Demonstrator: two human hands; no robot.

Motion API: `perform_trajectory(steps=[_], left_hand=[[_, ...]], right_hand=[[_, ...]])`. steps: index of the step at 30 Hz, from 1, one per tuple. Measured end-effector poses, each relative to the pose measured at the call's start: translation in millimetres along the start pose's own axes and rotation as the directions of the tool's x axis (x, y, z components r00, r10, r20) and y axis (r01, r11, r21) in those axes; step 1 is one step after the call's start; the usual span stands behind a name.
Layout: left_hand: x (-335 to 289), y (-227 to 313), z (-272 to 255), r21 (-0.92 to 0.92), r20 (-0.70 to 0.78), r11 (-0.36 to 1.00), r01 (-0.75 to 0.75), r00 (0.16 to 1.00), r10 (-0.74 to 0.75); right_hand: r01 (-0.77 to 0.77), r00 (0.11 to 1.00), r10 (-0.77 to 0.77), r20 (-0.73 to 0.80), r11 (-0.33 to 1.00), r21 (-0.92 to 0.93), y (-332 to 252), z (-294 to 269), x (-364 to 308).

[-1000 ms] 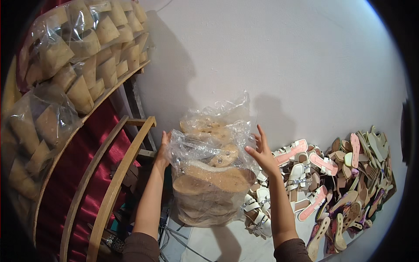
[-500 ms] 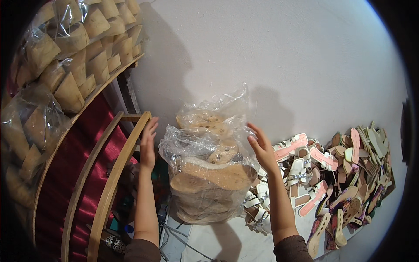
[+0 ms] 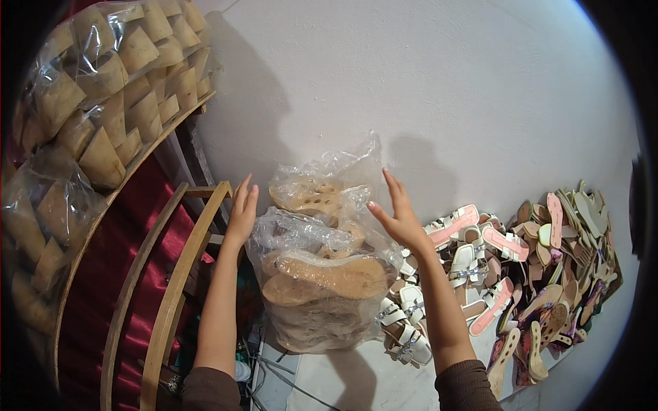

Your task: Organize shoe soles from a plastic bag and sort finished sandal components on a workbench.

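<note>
A clear plastic bag (image 3: 322,318) packed with tan shoe soles stands upright in the middle, its crumpled top loose against the wall. Through the film, one sole (image 3: 343,274) with a smooth curved outline shows plainly, and others higher up have rows of holes. My left hand (image 3: 242,214) is raised beside the bag's left edge, fingers extended, holding nothing. On the other side, my right hand (image 3: 399,216) is lifted near the upper right of the bag, thumb and fingers spread and empty. Whether either hand brushes the film I cannot tell.
White sandals with pink insoles (image 3: 456,226) lie heaped to the right, beside a pile of loose soles and patterned wedges (image 3: 548,301). At left, bagged wooden wedges (image 3: 110,82) fill a shelf above a wooden frame (image 3: 171,301) and red cloth (image 3: 89,308). Grey cables (image 3: 281,373) run below.
Both hands have risen slightly beside the bag, and the right has shifted left, closer to the bag's top. The view has moved a little.
</note>
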State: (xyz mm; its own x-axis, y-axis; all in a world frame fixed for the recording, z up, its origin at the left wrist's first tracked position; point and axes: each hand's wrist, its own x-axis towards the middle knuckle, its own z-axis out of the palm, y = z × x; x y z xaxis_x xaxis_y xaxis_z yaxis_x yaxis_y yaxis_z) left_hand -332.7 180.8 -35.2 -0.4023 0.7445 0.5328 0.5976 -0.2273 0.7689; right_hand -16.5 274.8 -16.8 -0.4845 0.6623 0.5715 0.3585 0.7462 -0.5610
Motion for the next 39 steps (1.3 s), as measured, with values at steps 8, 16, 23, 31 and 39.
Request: perform_trajectory(steps=[8,16,23,31,39], left_hand=[[19,-11,67,0.397,0.419,0.904,0.161,0.844,-0.335],[26,-5,46,0.212,0.378,0.970,0.122,0.905,-0.196],[12,29,-1,-0.046,0.059,0.998,0.041,0.998,-0.039],[-29,18,-21,-0.115,0.028,0.992,0.055,0.998,-0.052],[-123,67,-16,0.373,-0.312,0.845,-0.384,0.805,0.504]], right_hand=[[0.011,0.927,0.111,0.357,0.946,-0.323,-5,42,23],[0.024,0.946,0.048,0.320,0.976,-0.216,7,33,28],[0.086,0.992,-0.081,0.097,0.995,-0.057,-20,0,21],[0.011,0.999,-0.010,-0.042,0.999,0.042,-32,-20,-13],[-0.026,0.946,0.088,-0.312,0.980,0.198,-26,-44,-82]])
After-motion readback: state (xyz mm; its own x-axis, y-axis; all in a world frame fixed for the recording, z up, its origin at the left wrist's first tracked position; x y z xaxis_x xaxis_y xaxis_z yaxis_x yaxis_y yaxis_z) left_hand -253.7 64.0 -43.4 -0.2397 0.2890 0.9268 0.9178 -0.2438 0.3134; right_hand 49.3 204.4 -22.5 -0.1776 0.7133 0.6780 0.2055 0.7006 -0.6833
